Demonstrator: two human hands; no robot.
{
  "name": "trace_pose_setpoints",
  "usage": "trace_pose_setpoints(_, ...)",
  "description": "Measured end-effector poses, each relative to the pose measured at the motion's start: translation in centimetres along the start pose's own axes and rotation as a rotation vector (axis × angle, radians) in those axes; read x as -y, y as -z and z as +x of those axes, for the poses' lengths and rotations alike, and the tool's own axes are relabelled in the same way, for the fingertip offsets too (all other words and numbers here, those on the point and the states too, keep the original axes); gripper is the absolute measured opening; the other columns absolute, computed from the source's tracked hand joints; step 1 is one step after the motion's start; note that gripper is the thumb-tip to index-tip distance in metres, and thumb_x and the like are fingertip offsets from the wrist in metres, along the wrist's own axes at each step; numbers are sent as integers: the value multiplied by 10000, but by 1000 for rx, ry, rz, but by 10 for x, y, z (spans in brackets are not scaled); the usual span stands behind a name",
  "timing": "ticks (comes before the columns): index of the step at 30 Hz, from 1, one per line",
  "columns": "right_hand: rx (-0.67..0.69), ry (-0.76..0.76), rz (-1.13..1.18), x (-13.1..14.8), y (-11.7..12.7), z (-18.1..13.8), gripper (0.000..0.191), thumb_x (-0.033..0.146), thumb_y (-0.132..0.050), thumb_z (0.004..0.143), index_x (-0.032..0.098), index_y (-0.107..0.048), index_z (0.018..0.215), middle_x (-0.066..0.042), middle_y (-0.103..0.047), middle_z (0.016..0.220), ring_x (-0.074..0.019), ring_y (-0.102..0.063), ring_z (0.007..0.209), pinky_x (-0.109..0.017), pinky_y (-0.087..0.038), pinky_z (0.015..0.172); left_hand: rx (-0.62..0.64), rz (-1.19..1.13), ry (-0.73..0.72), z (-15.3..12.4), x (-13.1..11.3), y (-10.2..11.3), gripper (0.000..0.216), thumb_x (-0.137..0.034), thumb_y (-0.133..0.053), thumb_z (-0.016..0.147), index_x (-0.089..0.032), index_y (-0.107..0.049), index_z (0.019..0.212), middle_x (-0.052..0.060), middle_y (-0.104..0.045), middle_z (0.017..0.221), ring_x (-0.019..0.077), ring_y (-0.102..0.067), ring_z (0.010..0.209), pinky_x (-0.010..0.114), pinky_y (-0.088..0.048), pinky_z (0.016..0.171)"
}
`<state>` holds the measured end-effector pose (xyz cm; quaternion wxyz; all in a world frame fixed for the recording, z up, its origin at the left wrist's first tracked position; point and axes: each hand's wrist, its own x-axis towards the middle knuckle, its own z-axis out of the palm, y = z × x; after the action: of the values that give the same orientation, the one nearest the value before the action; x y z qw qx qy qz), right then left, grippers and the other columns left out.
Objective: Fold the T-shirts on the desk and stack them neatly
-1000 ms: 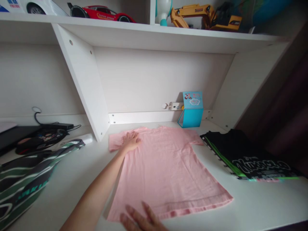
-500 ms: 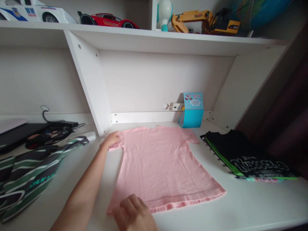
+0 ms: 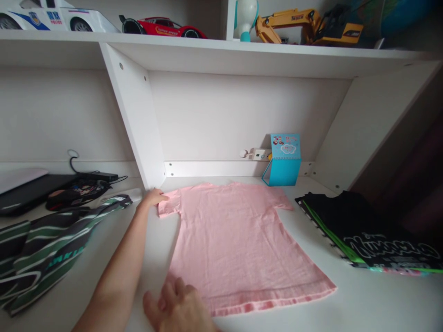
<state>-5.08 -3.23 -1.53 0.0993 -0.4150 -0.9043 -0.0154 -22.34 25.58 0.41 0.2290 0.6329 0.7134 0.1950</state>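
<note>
A pink short-sleeved T-shirt point(image 3: 224, 240) lies spread flat on the white desk, its neck toward the back wall. My left hand point(image 3: 154, 197) reaches to the shirt's left sleeve, its fingers stretched over the sleeve's outer edge. At the near left corner of the hem is my right hand point(image 3: 180, 306), loosely curled, with the thumb apart from the fingers. That hand covers the hem corner, so contact between its fingertips and the cloth is hidden.
Folded dark T-shirts point(image 3: 360, 226) are stacked at right. Left lies a green-striped garment point(image 3: 65, 240), near a black laptop point(image 3: 31, 193) and cables. A blue desk calendar point(image 3: 285, 161) stands behind the shirt. Toy vehicles, including a yellow excavator point(image 3: 304, 25), sit on the shelf above.
My left hand has slid slightly left along the sleeve. My right hand has moved left to the hem corner, its thumb now spread from the fingers. The view has shifted a little.
</note>
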Motion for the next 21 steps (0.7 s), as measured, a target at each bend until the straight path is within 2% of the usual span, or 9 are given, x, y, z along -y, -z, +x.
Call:
trace_pose_setpoints(3, 45, -16, 23, 8, -2, 6, 211, 263, -617, 708, 249, -584, 916, -65, -581, 708, -233, -567, 681, -302, -457, 420, 53, -119, 47, -8, 0, 4, 315, -258, -614, 581, -157, -608, 879, -9, -623, 656, 170, -604, 667, 213, -443, 548)
trace_pose_setpoints(5, 80, -93, 19, 15, -5, 11, 156, 205, -612, 696, 209, -595, 851, -83, -582, 727, -237, -575, 700, -319, -470, 444, 76, -252, 36, -13, -1, 4, 483, -239, -610, 601, -174, -557, 1077, -13, -631, 702, 147, -598, 646, 213, -451, 559)
trace_pose_setpoints(7, 112, -184, 12, 19, -6, 14, 153, 126, -589, 678, 175, -592, 823, -99, -586, 755, -248, -584, 719, -344, -483, 471, 93, -440, 6, -16, -4, 2, 599, -237, -628, 603, -199, -494, 1186, -22, -622, 711, 132, -583, 622, 214, -450, 559)
trace_pose_setpoints(10, 72, -274, 126, 12, 5, 8, 176, 67, -540, 655, 180, -569, 787, -81, -583, 767, -242, -591, 702, -325, -473, 479, 83, -757, -29, -15, -8, -1, 642, -217, -671, 569, -218, -493, 1186, -25, -610, 715, 124, -571, 600, 216, -446, 545)
trace_pose_setpoints(13, -88, -255, 358, -14, 29, -13, 294, 24, -520, 573, 209, -539, 801, -20, -567, 752, -180, -576, 648, -252, -440, 501, 11, -1058, -44, -8, -21, -5, 603, -165, -689, 532, -193, -536, 1114, -12, -607, 698, 122, -568, 566, 219, -439, 522)
trace_pose_setpoints(15, -204, -255, 519, -36, 45, -33, 329, 15, -499, 549, 216, -532, 806, 12, -550, 727, -131, -545, 600, -211, -409, 514, -99, -1215, -53, -6, -40, -10, 549, -144, -691, 516, -171, -560, 1049, -17, -596, 659, 112, -557, 535, 210, -426, 508)
trace_pose_setpoints(18, -308, -349, 638, -64, 58, -60, 277, 16, -475, 581, 212, -533, 768, 25, -542, 691, -109, -515, 614, -189, -381, 552, -273, -1321, -104, -6, -87, -26, 518, -157, -703, 503, -170, -560, 1001, -31, -586, 635, 100, -550, 521, 204, -416, 514)
trace_pose_setpoints(21, -290, -422, 689, -80, 56, -77, 178, 42, -472, 638, 198, -525, 705, 28, -553, 633, -108, -510, 624, -190, -373, 596, -289, -1288, -189, -6, -139, -55, 529, -192, -715, 500, -179, -548, 1002, -35, -584, 646, 104, -555, 529, 208, -415, 519)
